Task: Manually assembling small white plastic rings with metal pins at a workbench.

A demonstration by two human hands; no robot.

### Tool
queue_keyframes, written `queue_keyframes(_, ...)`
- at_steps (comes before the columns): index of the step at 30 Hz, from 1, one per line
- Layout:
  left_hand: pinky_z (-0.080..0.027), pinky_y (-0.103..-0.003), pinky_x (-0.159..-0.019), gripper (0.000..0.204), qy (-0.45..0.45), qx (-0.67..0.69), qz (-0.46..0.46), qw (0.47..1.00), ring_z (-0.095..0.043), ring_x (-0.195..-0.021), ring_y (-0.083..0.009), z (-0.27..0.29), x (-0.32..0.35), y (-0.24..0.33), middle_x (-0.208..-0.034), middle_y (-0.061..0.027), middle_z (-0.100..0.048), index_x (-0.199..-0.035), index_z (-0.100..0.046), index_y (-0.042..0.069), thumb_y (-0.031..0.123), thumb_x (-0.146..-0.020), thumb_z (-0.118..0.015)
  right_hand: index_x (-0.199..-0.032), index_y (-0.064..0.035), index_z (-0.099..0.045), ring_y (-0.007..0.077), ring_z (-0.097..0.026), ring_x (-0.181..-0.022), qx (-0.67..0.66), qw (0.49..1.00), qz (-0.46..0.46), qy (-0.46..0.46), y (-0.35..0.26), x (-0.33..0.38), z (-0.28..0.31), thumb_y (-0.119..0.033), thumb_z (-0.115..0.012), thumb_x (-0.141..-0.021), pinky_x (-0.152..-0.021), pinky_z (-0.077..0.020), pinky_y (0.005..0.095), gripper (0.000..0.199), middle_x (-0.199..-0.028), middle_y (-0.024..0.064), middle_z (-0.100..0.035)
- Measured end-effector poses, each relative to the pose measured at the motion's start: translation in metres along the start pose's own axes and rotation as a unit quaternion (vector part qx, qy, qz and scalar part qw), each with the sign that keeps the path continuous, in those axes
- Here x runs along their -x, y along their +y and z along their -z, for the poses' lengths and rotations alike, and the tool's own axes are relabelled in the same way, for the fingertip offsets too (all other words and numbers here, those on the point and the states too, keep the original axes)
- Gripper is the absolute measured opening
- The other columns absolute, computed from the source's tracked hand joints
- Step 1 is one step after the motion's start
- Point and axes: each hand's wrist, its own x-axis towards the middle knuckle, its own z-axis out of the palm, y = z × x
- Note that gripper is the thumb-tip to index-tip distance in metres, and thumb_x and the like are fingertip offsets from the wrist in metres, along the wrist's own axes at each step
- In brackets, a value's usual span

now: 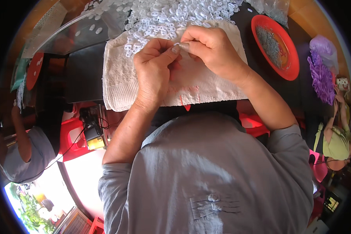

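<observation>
My left hand [155,66] and my right hand [211,48] meet above a cream towel [123,80], thumb tips almost touching. Between the left thumb and fingers is a small white plastic piece [176,44], mostly covered. The right thumb and forefinger are pinched right beside it; whatever they hold is too small and hidden to tell. Just beyond both hands, a heap of similar white plastic pieces [163,17], oval with holes, spills onto the towel's far edge. A red plate [291,64] to the right carries a pile of thin grey metal parts [270,46].
Clear plastic bags [276,11], one with grey metal parts, lie at the far right. A transparent sheet or tray [84,33] stands at the far left of the dark table [84,74]. Purple strips [321,78] lie right. One person [31,152] sits left, another [336,142] right.
</observation>
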Motion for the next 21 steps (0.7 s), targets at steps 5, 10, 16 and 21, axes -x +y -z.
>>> queue_keyframes(5, -0.040, -0.021, -0.049, 0.007, 0.011, -0.011, 0.016, 1.000, -0.053, -0.057, -0.0073, -0.001, -0.001, 0.002, -0.071, -0.0036, -0.061, -0.087, -0.062, -0.001, 0.006, -0.089, -0.061, -0.086, 0.0011, -0.061, 0.0058, -0.050, -0.060, -0.016, 0.997, -0.075, -0.006, -0.005, -0.006, 0.015, -0.006, -0.058, -0.087, -0.054, -0.0406, 0.0235, 0.008, -0.063, 0.0002, -0.054)
queue_keyframes(10, -0.040, -0.022, -0.048, 0.007, 0.025, 0.037, 0.026, 0.999, -0.054, -0.057, -0.0080, 0.003, 0.003, 0.002, -0.071, -0.0043, -0.062, -0.088, -0.062, 0.000, 0.007, -0.088, -0.062, -0.090, -0.0012, -0.063, 0.0117, -0.057, -0.061, 0.258, 0.963, 0.003, 0.077, 0.016, -0.012, 0.040, -0.011, -0.062, -0.085, -0.058, -0.0449, 0.0295, 0.011, -0.066, 0.0058, -0.061)
queue_keyframes(16, -0.039, -0.021, -0.046, 0.008, 0.024, 0.036, 0.027, 0.999, -0.055, -0.057, -0.0087, 0.003, 0.001, 0.002, -0.071, -0.0054, -0.062, -0.088, -0.062, 0.000, 0.007, -0.088, -0.061, -0.087, -0.0056, -0.063, 0.0305, -0.062, -0.069, 0.339, 0.939, 0.048, 0.020, 0.017, -0.009, 0.029, -0.012, -0.064, -0.081, -0.063, -0.0468, 0.0374, 0.009, -0.079, 0.0112, -0.065)
queue_keyframes(21, -0.039, -0.021, -0.046, 0.008, 0.023, 0.047, 0.020, 0.998, -0.055, -0.056, -0.0087, 0.002, 0.001, 0.003, -0.071, -0.0055, -0.062, -0.088, -0.062, -0.001, 0.007, -0.088, -0.061, -0.084, -0.0066, -0.065, 0.0280, -0.062, -0.071, 0.337, 0.941, 0.035, -0.010, 0.017, -0.012, 0.028, -0.013, -0.063, -0.079, -0.065, -0.0474, 0.0379, 0.008, -0.080, 0.0085, -0.066)
